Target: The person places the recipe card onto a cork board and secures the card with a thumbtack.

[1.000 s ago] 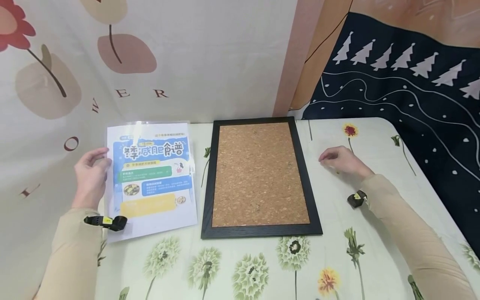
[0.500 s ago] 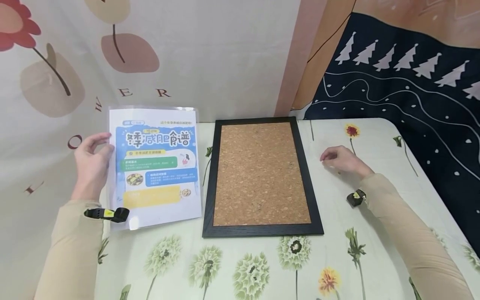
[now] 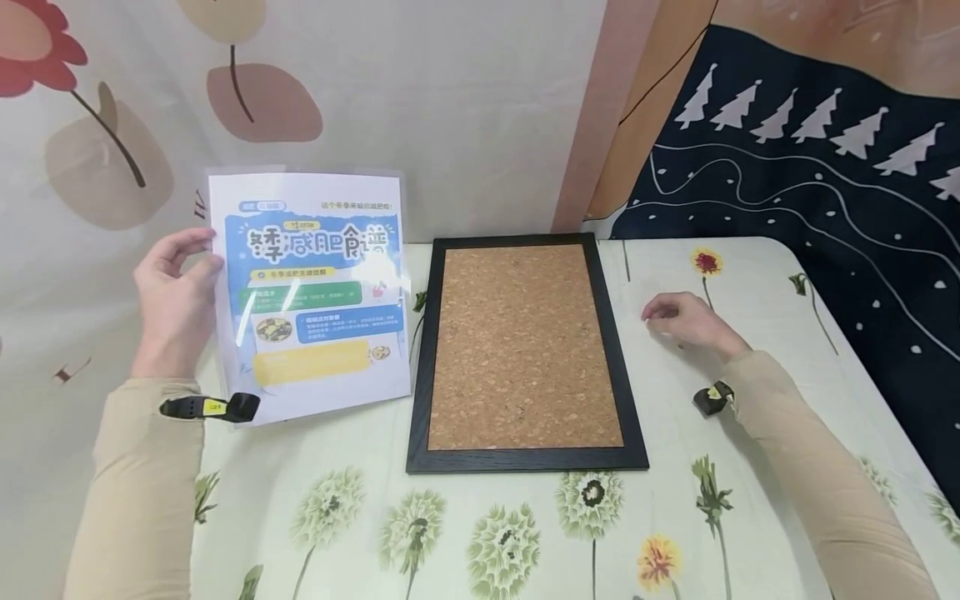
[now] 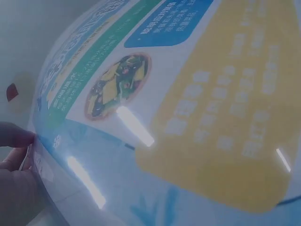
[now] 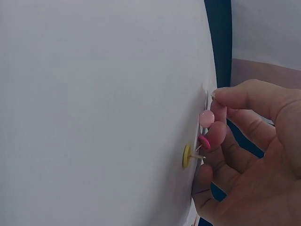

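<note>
Two hands are at work on either side of the cork board [image 3: 525, 350]. The left hand [image 3: 171, 304] pinches the left edge of a laminated sheet [image 3: 311, 292], thumb on the printed face and fingers behind, and holds it lifted off the flowered tablecloth [image 3: 487, 533], tilted up towards the wall; its lower corner hangs just beside the wrist strap. To the right of those fingers lies the black-framed board, flat and bare. Beyond it the right hand [image 3: 686, 321] rests on the cloth, fingers curled. The right wrist view shows why: its fingertips [image 5: 221, 134] touch a small cluster of pushpins [image 5: 200, 139], pink, red and yellow, lying on the cloth; whether any pin is actually gripped, I cannot tell.

To my eye this is the carrying step: the sheet is up but not yet over the cork. The next move looks to call for swinging it rightwards, laying it square inside the frame, and bringing a pin across point down.
</note>
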Available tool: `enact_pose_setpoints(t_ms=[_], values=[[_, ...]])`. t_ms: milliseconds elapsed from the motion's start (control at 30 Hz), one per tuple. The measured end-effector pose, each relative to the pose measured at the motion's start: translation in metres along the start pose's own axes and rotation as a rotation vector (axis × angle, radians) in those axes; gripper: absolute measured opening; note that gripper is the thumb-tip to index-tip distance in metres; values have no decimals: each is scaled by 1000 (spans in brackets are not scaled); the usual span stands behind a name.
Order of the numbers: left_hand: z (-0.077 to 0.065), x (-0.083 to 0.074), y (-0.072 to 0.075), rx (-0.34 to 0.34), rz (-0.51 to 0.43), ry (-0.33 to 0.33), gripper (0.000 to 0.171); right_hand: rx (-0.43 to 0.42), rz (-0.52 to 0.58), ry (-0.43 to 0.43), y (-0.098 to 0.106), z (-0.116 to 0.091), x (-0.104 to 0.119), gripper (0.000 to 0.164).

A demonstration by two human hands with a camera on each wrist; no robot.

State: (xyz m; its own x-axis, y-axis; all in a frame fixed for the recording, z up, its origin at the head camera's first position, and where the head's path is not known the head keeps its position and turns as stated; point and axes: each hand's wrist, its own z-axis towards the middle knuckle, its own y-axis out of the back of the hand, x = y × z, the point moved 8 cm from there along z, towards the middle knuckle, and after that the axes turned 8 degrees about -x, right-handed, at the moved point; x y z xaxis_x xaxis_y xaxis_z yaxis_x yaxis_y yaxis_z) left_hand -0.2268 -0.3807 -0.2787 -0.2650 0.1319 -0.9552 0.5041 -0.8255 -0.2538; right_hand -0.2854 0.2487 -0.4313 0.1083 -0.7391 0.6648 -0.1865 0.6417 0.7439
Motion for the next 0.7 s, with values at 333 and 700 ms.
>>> enact_pose_setpoints(t_ms=[333,700], values=[[-7,-16,-15,22,-42,-28,38,-11,25,-40,0,3,2,22],[-13,-42,-30,46,-100,-57,36,-57,197,-27,10,7,14,26]])
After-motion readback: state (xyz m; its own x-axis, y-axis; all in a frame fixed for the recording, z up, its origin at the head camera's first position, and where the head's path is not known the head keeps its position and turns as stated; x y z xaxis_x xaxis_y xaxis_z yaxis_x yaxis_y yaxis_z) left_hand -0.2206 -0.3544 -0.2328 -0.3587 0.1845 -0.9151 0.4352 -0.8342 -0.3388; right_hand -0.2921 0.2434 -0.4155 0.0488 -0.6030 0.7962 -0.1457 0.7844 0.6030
